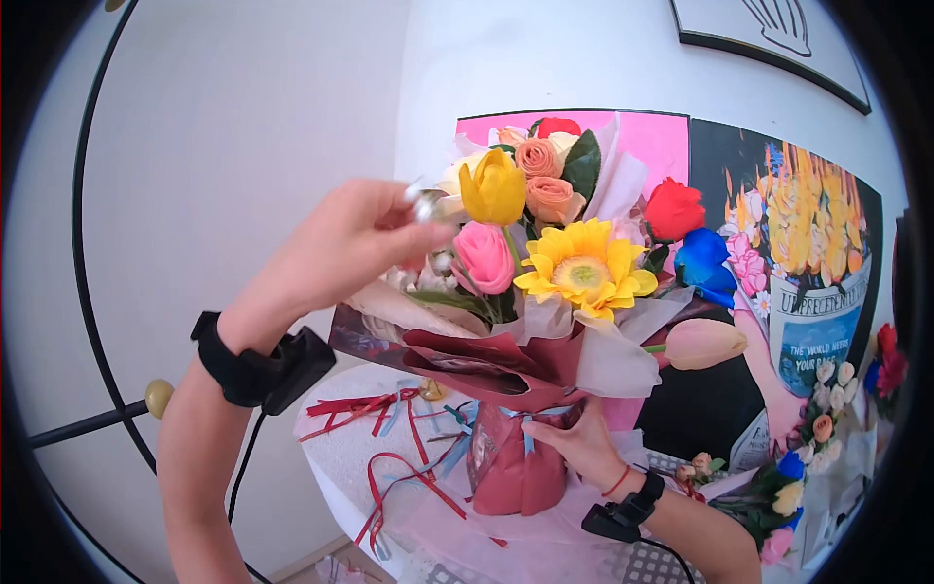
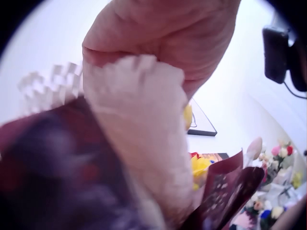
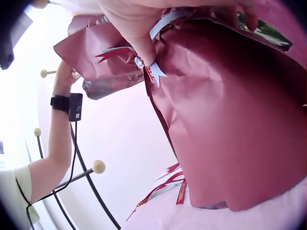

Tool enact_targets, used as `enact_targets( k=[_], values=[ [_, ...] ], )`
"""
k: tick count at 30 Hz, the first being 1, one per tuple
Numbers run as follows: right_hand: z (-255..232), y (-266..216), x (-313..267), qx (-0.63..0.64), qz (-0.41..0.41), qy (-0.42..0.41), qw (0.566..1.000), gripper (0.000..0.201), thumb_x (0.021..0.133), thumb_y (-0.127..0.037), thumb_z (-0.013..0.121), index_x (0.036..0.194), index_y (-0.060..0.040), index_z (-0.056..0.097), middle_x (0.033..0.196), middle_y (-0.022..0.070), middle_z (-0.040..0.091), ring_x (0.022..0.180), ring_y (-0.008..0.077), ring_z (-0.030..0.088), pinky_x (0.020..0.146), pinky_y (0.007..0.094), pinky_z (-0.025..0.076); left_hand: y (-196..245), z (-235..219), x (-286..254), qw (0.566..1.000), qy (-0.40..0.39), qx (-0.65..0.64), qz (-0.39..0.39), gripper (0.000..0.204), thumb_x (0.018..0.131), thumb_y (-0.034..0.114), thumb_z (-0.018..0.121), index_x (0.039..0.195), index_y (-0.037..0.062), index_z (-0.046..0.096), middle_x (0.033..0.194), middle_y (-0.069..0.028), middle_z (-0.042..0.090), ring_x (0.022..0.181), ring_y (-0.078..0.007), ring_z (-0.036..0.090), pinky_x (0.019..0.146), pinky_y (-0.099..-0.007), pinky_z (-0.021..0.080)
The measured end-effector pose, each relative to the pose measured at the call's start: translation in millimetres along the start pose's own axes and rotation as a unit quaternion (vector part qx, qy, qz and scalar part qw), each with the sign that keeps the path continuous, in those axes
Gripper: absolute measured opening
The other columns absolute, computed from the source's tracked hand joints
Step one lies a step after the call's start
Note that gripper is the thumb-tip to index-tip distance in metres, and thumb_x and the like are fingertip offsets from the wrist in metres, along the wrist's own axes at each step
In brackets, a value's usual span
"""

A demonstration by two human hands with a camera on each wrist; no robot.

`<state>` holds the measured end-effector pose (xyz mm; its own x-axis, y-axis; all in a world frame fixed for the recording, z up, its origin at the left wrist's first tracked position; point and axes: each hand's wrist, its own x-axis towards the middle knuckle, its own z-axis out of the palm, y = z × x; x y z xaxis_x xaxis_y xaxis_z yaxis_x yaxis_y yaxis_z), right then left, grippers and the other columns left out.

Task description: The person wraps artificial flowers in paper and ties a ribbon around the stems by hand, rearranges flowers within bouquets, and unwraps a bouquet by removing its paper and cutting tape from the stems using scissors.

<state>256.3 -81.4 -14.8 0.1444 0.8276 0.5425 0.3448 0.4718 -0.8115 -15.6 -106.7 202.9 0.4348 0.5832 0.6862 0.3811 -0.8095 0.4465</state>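
A bouquet (image 1: 520, 365) wrapped in dark red paper stands upright on the table. It has a yellow tulip (image 1: 491, 187), a pink tulip (image 1: 484, 258), a yellow sunflower (image 1: 584, 273), red and blue roses and a pale tulip leaning right. My right hand (image 1: 584, 443) grips its tied neck, the thumb on the light blue ribbon (image 3: 156, 72). At the bouquet's upper left is my left hand (image 1: 365, 238), fingers bent beside the yellow tulip; I cannot tell whether they pinch anything. In the left wrist view, cream paper (image 2: 144, 124) covers the fingertips.
Red and light blue ribbons (image 1: 409, 477) lie loose on the white table (image 1: 336, 409), left of the bouquet. More flowers (image 1: 788, 487) stand at the right. Behind are posters (image 1: 808, 273) and a framed picture (image 1: 778, 39); a white door (image 1: 243, 127) with black bars is at left.
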Motion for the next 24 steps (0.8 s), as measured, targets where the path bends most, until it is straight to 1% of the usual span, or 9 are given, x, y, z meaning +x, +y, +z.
enact_targets(
  k=[1, 6, 15, 17, 18, 20, 21, 23, 24],
  values=[
    [-0.1, -2.0, 0.2, -0.025, 0.001, -0.005, 1.0, 0.078, 0.059, -0.034, 0.08, 0.113, 0.0037, 0.039, 0.104, 0.0151, 0.053, 0.097, 0.0233, 0.055, 0.084, 0.0333, 0.044, 9.5, 1.2, 6.0, 1.0, -0.013, -0.011, 0.002, 0.027, 0.088, 0.026, 0.053, 0.073, 0.0038, 0.055, 0.06, 0.0002, 0.055, 0.055, -0.0078, 0.053, 0.056, -0.0196, 0.044],
    [0.6, -13.7, -2.4, -0.016, 0.005, -0.017, 1.0, 0.074, 0.059, -0.037, 0.079, 0.11, 0.0014, 0.041, 0.1, 0.0126, 0.056, 0.09, 0.0218, 0.056, 0.079, 0.0334, 0.045, 25.3, 15.2, 23.9, 0.999, 0.02, 0.005, -0.032, 0.032, 0.089, 0.029, 0.049, 0.069, 0.005, 0.052, 0.062, -0.0012, 0.057, 0.057, -0.008, 0.056, 0.056, -0.0202, 0.046],
    [4.2, -4.1, -3.4, 0.01, -0.035, -0.002, 0.999, 0.077, 0.058, -0.037, 0.08, 0.111, 0.0022, 0.041, 0.103, 0.0146, 0.055, 0.095, 0.0236, 0.055, 0.083, 0.0345, 0.043, 13.2, 9.5, 27.7, 0.988, 0.002, -0.151, -0.026, 0.024, 0.088, 0.023, 0.046, 0.092, 0.002, 0.057, 0.073, -0.0046, 0.059, 0.064, -0.0096, 0.058, 0.06, -0.0237, 0.048],
    [4.6, -1.2, -2.3, 0.041, -0.044, 0.003, 0.998, 0.079, 0.057, -0.037, 0.08, 0.112, 0.0027, 0.04, 0.105, 0.0151, 0.054, 0.097, 0.0244, 0.054, 0.085, 0.0349, 0.042, -3.0, -3.2, 32.6, 0.943, -0.106, -0.312, 0.04, 0.022, 0.085, 0.019, 0.047, 0.093, 0.0008, 0.057, 0.074, -0.0046, 0.058, 0.067, -0.0111, 0.059, 0.063, -0.0249, 0.048],
    [4.1, -1.6, -1.2, 0.041, -0.053, 0.002, 0.998, 0.08, 0.057, -0.037, 0.08, 0.113, 0.003, 0.039, 0.107, 0.0159, 0.053, 0.098, 0.0249, 0.054, 0.085, 0.0353, 0.042, -5.2, -4.2, 34.1, 0.943, -0.105, -0.312, 0.039, 0.022, 0.085, 0.019, 0.047, 0.093, 0.0008, 0.057, 0.074, -0.0046, 0.058, 0.067, -0.0111, 0.059, 0.063, -0.0249, 0.048],
    [3.6, -2.6, 0.5, 0.041, -0.06, 0.0, 0.997, 0.082, 0.057, -0.036, 0.081, 0.114, 0.0033, 0.038, 0.109, 0.0167, 0.052, 0.098, 0.0255, 0.053, 0.085, 0.0356, 0.042, -5.5, -3.4, 35.2, 0.98, -0.089, -0.173, -0.033, 0.019, 0.081, 0.01, 0.049, 0.095, 0.0004, 0.055, 0.073, -0.002, 0.056, 0.068, -0.0109, 0.058, 0.064, -0.0241, 0.046],
    [3.3, -3.3, 0.9, 0.044, -0.065, 0.0, 0.997, 0.082, 0.057, -0.035, 0.081, 0.115, 0.0033, 0.038, 0.108, 0.0167, 0.052, 0.099, 0.0256, 0.053, 0.086, 0.0357, 0.042, -5.8, -2.2, 35.3, 0.98, -0.089, -0.172, -0.035, 0.019, 0.081, 0.01, 0.049, 0.095, 0.0004, 0.055, 0.073, -0.002, 0.056, 0.068, -0.0109, 0.058, 0.064, -0.0241, 0.046],
    [4.0, -3.2, -0.3, 0.048, -0.067, 0.0, 0.997, 0.082, 0.057, -0.034, 0.081, 0.115, 0.0034, 0.037, 0.108, 0.0168, 0.052, 0.099, 0.0258, 0.053, 0.086, 0.0358, 0.042, -6.7, 1.2, 35.6, 0.995, -0.091, 0.033, -0.019, 0.019, 0.079, 0.006, 0.056, 0.096, 0.0005, 0.055, 0.069, 0.0005, 0.052, 0.066, -0.0089, 0.053, 0.062, -0.0241, 0.044],
    [4.6, -2.5, -1.4, 0.062, -0.067, 0.0, 0.996, 0.082, 0.057, -0.032, 0.081, 0.116, 0.0036, 0.037, 0.108, 0.0172, 0.05, 0.102, 0.0265, 0.051, 0.087, 0.0359, 0.041, -5.7, 3.9, 34.7, 0.995, -0.091, 0.033, -0.02, 0.019, 0.079, 0.006, 0.056, 0.096, 0.0005, 0.055, 0.069, 0.0005, 0.052, 0.066, -0.0089, 0.053, 0.062, -0.0241, 0.044]
  ],
)
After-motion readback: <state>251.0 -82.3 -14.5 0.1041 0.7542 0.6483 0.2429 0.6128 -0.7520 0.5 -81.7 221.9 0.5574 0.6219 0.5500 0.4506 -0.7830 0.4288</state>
